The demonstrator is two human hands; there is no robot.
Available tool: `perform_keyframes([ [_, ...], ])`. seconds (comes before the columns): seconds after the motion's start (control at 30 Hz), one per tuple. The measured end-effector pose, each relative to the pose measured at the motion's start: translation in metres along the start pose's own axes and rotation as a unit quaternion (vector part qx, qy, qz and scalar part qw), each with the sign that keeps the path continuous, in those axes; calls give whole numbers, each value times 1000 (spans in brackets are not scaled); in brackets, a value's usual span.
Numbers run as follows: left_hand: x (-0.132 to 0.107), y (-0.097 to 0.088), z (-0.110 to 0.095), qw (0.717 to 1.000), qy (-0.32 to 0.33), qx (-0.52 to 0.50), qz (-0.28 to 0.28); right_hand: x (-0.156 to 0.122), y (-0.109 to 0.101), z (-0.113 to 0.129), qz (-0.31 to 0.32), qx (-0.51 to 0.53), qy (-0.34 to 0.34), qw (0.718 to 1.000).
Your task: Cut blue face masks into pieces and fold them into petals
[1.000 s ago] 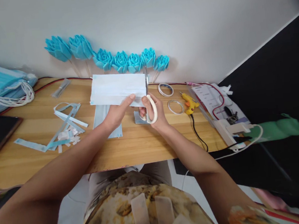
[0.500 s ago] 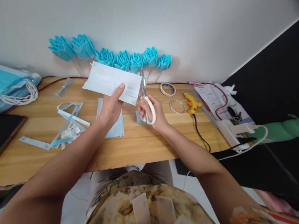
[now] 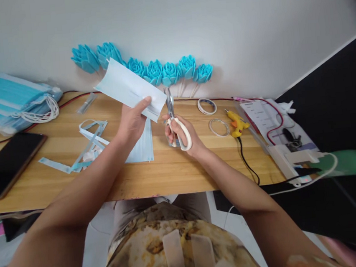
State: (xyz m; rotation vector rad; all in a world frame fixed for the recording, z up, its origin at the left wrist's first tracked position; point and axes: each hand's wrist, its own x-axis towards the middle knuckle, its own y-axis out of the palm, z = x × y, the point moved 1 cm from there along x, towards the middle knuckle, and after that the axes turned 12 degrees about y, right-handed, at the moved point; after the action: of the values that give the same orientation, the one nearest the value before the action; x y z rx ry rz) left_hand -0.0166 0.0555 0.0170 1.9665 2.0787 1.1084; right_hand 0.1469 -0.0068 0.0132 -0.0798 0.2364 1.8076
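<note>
My left hand [image 3: 133,122] pinches a pale blue face mask sheet [image 3: 126,88] by its lower right edge and holds it tilted above the wooden table [image 3: 169,172]. Just to its right, my right hand [image 3: 183,135] grips white-handled scissors [image 3: 175,119] with the blades pointing up beside the sheet's right end. Another mask [image 3: 141,147] lies flat on the table under my left hand. Cut strips and ear loops [image 3: 85,146] lie to the left.
Blue mask flowers [image 3: 159,70] lean on the wall. A stack of masks [image 3: 14,101] and a phone [image 3: 9,162] are at the left. Tape rings [image 3: 207,106], a yellow glue gun [image 3: 237,123], papers and a power strip [image 3: 290,156] lie at the right.
My left hand has tilted the mask sheet up to the left, away from the scissors. The scissors came off its right edge and now stand beside it.
</note>
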Motion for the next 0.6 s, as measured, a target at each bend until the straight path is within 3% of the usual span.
perform_keyframes([
  [0.1, 4, -1, -4, 1000, 14, 2, -6, 0, -1, 1, 48, 9, 7, 999],
  [0.4, 27, -12, -20, 995, 68, 67, -1, -2, 0, 0, 106, -20, 16, 994],
  [0.6, 31, -12, -32, 992, 46, 107, 46, -3, 0, -2, 128, -47, 0, 991],
])
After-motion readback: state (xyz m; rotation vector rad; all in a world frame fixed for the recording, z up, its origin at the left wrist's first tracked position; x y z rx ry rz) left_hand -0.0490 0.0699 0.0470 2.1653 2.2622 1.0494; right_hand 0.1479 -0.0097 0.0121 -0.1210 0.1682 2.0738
